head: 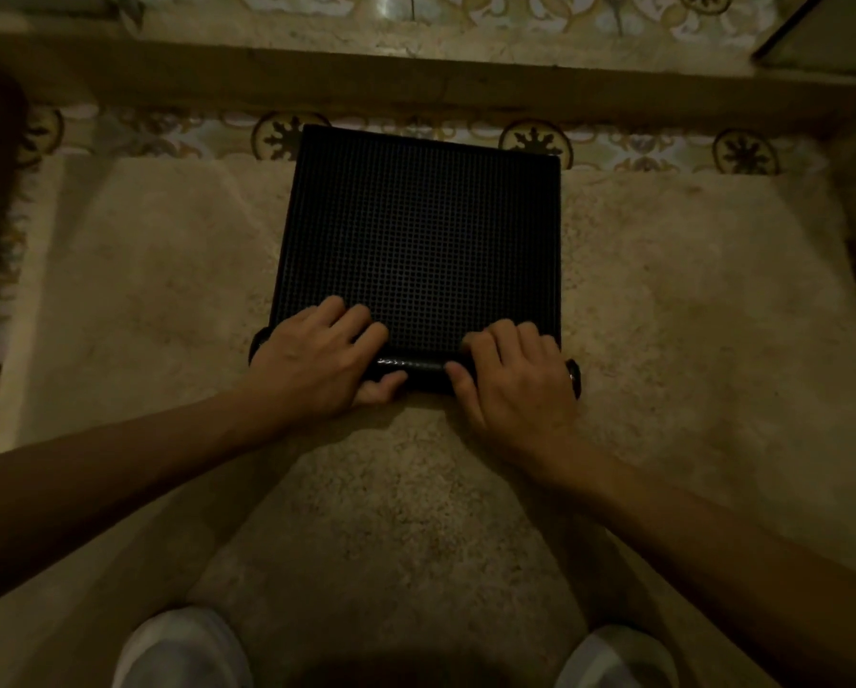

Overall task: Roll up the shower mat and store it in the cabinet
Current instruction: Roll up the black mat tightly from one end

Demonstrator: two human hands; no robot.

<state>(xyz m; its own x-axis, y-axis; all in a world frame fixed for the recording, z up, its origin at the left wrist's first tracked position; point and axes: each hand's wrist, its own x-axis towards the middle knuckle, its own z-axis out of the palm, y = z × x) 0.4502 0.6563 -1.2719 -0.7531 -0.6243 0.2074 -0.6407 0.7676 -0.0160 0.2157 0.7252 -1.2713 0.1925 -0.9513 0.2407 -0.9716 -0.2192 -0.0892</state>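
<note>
A black shower mat (421, 230) with a fine grid pattern lies flat on a beige rug. Its near edge is curled into a tight roll (418, 369) running left to right. My left hand (317, 360) grips the left part of the roll, fingers over the top and thumb underneath. My right hand (513, 374) grips the right part the same way. The roll's two ends stick out beyond both hands. No cabinet is in view.
The beige rug (168, 300) covers most of the floor around the mat. Patterned floor tiles (664, 146) run along the far side, below a raised stone step (416, 77). My knees in light trousers (183, 648) are at the bottom edge.
</note>
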